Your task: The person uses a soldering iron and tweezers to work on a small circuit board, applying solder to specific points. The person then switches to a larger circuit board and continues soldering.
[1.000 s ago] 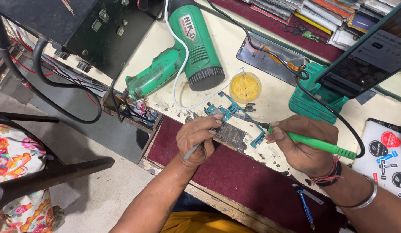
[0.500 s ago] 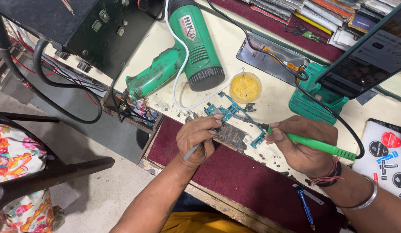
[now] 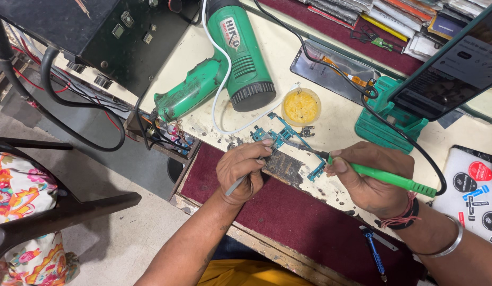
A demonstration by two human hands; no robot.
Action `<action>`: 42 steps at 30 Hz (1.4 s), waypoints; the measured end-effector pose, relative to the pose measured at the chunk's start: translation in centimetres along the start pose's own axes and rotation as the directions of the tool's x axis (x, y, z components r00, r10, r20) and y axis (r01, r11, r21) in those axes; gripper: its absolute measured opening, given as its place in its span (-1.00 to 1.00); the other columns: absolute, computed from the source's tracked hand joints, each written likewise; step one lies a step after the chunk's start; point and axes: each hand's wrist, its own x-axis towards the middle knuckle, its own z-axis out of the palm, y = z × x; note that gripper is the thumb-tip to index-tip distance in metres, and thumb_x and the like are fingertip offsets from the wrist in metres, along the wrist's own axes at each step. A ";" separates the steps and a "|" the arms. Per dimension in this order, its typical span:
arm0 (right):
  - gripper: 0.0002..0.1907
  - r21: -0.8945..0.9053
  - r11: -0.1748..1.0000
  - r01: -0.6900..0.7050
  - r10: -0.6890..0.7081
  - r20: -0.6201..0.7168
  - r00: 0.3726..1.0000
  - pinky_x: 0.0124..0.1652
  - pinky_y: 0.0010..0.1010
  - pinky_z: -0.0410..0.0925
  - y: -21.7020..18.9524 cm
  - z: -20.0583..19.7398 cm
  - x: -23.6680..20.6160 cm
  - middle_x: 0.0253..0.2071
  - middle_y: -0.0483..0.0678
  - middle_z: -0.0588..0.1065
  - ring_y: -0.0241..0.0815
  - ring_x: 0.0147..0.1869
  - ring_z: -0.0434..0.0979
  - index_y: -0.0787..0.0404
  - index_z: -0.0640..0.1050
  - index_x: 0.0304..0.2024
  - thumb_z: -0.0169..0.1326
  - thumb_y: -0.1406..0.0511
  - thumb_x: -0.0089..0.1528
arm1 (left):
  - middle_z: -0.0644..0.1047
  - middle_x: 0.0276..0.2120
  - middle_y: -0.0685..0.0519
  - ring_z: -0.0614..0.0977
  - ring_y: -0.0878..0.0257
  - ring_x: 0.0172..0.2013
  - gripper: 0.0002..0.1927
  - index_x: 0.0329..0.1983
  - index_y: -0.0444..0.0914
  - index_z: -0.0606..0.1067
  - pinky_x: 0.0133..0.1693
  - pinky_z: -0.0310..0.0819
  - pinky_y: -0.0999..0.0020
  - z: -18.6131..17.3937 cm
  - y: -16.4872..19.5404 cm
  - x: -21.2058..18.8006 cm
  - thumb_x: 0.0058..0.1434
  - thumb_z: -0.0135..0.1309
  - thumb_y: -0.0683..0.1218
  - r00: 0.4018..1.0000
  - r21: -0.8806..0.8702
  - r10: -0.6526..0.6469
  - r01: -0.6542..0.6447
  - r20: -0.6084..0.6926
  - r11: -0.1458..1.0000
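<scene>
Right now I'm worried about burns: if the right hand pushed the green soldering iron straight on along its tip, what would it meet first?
The right hand points the green soldering iron up and left. Its tip sits at the blue circuit board, so that comes first; just past it are the left hand fingers.

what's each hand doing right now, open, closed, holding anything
Left hand: closed, holding tweezers and pressing on the circuit board.
Right hand: closed on the green soldering iron, its tip at the board.
</scene>
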 end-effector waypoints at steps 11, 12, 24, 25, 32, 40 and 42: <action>-0.94 0.016 1.000 0.012 -0.012 0.011 1.000 -0.38 -0.58 0.47 -0.2 0.0 0.0 -0.39 -0.04 0.62 -0.29 -0.33 0.70 0.26 0.52 -0.18 0.15 0.41 0.33 | 0.63 -0.22 -0.03 0.75 0.11 -0.07 -0.83 -0.14 -0.20 0.25 -0.19 0.71 0.30 -0.1 0.0 0.0 0.45 0.03 -0.22 1.000 -0.004 0.001 -0.001 0.001 1.000; -0.94 0.010 1.000 0.012 -0.012 0.010 1.000 -0.39 -0.58 0.47 -0.2 0.0 0.0 -0.39 -0.04 0.62 -0.29 -0.33 0.70 0.27 0.52 -0.18 0.16 0.41 0.32 | 0.63 -0.22 -0.03 0.75 0.11 -0.07 -0.83 -0.14 -0.20 0.25 -0.18 0.71 0.30 -0.1 0.0 0.0 0.45 0.02 -0.22 1.000 -0.004 0.001 -0.001 -0.001 1.000; -0.95 0.010 1.000 0.010 -0.010 0.006 1.000 -0.39 -0.58 0.47 -0.2 0.0 0.0 -0.40 -0.04 0.62 -0.30 -0.34 0.70 0.26 0.53 -0.19 0.15 0.40 0.33 | 0.63 -0.23 -0.03 0.75 0.11 -0.09 -0.83 -0.15 -0.21 0.26 -0.20 0.69 0.31 -0.1 0.1 0.2 0.44 0.03 -0.23 1.000 0.001 -0.002 0.002 -0.008 1.000; -0.95 0.006 1.000 0.005 -0.005 0.006 1.000 -0.39 -0.58 0.47 -0.2 0.0 0.0 -0.40 -0.04 0.62 -0.30 -0.34 0.70 0.27 0.53 -0.19 0.15 0.41 0.33 | 0.63 -0.23 -0.03 0.75 0.11 -0.09 -0.83 -0.15 -0.21 0.26 -0.20 0.69 0.31 -0.1 0.1 0.2 0.44 0.03 -0.23 1.000 0.002 -0.003 0.003 -0.008 1.000; -0.96 0.000 1.000 0.000 0.000 -0.005 1.000 -0.37 -0.57 0.49 -0.3 0.0 0.2 -0.39 -0.05 0.62 -0.30 -0.33 0.70 0.25 0.53 -0.18 0.14 0.42 0.35 | 0.63 -0.23 -0.02 0.75 0.11 -0.08 -0.82 -0.15 -0.21 0.26 -0.19 0.69 0.31 -0.1 0.1 0.1 0.44 0.03 -0.23 1.000 0.005 -0.007 0.007 -0.004 1.000; -0.94 -0.027 1.000 0.008 -0.008 0.006 1.000 -0.40 -0.58 0.46 -0.3 -0.1 0.1 -0.41 -0.05 0.62 -0.30 -0.35 0.69 0.25 0.52 -0.19 0.15 0.41 0.33 | 0.63 -0.23 -0.03 0.75 0.09 -0.08 -0.82 -0.15 -0.21 0.26 -0.19 0.69 0.30 -0.1 0.1 0.2 0.44 0.03 -0.23 1.000 -0.007 -0.009 0.009 0.001 1.000; -0.95 -0.022 1.000 0.000 -0.001 -0.006 1.000 -0.38 -0.58 0.48 -0.2 -0.1 0.1 -0.38 -0.04 0.62 -0.30 -0.32 0.70 0.25 0.52 -0.18 0.14 0.41 0.35 | 0.63 -0.22 -0.04 0.75 0.09 -0.08 -0.83 -0.15 -0.21 0.26 -0.19 0.70 0.30 -0.1 0.1 0.2 0.44 0.02 -0.23 1.000 -0.006 -0.007 0.007 0.001 1.000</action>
